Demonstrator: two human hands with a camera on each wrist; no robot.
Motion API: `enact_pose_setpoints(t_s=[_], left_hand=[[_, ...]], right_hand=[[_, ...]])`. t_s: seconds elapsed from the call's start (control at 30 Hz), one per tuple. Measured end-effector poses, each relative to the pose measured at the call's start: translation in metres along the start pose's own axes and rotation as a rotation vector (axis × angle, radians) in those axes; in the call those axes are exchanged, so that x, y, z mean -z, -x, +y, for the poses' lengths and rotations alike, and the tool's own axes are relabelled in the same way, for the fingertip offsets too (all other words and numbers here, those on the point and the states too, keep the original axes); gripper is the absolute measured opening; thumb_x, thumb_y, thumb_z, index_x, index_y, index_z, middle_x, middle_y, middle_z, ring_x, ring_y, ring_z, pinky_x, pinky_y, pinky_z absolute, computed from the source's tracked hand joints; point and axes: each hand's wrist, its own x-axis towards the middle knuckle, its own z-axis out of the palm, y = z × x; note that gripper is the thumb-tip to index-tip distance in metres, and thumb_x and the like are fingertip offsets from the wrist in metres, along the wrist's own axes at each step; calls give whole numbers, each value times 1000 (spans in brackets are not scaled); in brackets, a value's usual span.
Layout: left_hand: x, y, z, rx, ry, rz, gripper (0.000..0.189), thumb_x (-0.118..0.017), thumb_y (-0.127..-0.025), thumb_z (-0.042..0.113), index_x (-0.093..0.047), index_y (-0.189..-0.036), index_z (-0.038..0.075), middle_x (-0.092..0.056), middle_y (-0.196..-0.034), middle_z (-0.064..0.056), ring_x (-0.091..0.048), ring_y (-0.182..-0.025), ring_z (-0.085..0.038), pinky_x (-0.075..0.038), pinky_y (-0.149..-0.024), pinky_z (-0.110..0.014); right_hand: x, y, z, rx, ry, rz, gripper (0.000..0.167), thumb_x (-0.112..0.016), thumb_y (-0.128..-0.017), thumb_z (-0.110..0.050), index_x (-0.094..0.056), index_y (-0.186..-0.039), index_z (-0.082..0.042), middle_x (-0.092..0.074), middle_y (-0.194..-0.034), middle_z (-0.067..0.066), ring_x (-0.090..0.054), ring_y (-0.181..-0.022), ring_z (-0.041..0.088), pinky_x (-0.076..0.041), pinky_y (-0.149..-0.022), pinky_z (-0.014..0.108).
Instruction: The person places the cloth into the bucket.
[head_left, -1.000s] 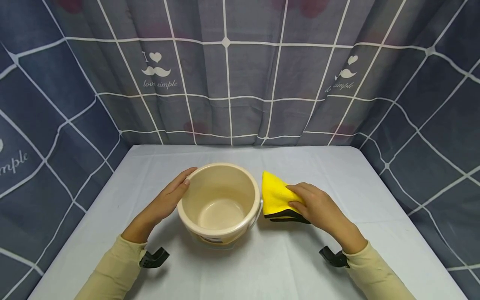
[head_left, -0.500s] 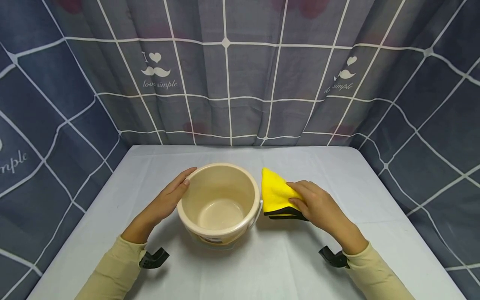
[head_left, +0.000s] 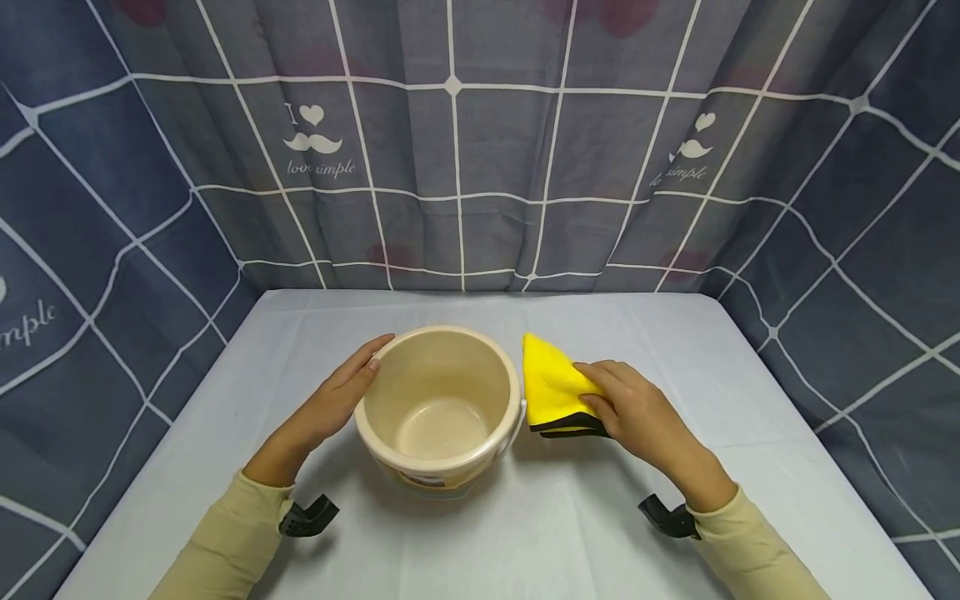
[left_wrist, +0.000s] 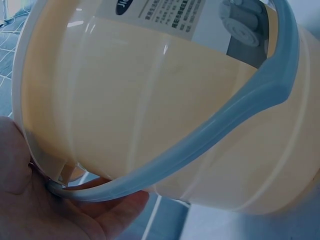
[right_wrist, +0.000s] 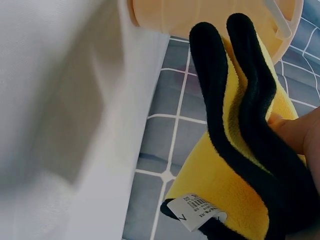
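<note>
Yellow cloth [head_left: 557,382] has shifted slightly, corner [head_left: 534,348] pointing forward, pinched by right hand [head_left: 652,421], left hand [head_left: 337,396] gripping bucket [head_left: 442,375].

A smooth, cream-coloured plastic bucket [head_left: 442,421] sits near the centre with its round mouth facing up, its pale handle [left_wrist: 200,142] hanging against the outside and a printed label [left_wrist: 165,15] on its wall at 6 o'clock; the left hand [head_left: 341,390] holds the rim at about 10 o'clock. Just beside it, at 3 o'clock, a bright yellow folded cloth [head_left: 555,385] with black edging and a small white tag [right_wrist: 195,211] is held in the air, pinched by the right hand [head_left: 645,417].
</note>
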Motion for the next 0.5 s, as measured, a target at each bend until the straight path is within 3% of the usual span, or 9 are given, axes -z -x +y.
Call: enact_pose_setpoints(t_s=[0.5], left_hand=[[0, 0, 0, 0, -8, 2, 53, -31, -113, 29, -26, -160, 5, -35, -158, -19, -31, -143, -35, -28, -103, -13]], right_hand=[[5, -2, -2, -27, 5, 5, 51, -81, -82, 2, -64, -131, -1, -66, -114, 9, -62, -104, 27, -55, -85, 42]])
